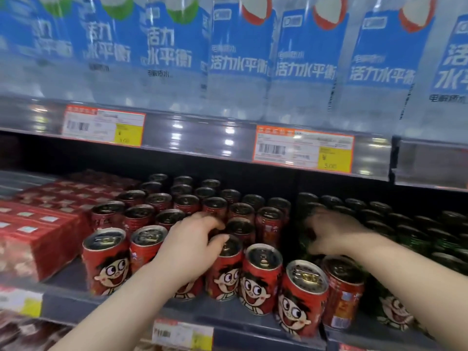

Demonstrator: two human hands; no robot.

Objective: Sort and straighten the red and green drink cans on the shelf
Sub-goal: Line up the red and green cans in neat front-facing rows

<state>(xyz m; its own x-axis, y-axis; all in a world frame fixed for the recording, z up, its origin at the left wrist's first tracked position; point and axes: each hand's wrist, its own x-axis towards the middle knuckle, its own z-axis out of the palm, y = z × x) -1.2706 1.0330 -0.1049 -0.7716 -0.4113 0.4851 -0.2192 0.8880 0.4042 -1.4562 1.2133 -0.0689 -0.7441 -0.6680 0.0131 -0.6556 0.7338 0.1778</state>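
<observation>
Left hand (192,247) is in over the red cans (162,209), fingers (211,221) curled into a claw, thumb on the back rim of a front-row red can (225,274), gripping its top. Right hand (334,234) reaches deeper, into the shadowed green cans (379,219). It's blurred, fingers look draped over a can top, but I can't tell if they grip. Two stray red cans (344,292) stand at the front edge just before the green block, one turned label-away. All of it sits on a grey shop shelf (76,302), red shrink-wrapped packs (43,236) to the left, orange-and-yellow price tags (304,150) on the rail above, and blue-labelled water bottles (240,59) on the next shelf up.
</observation>
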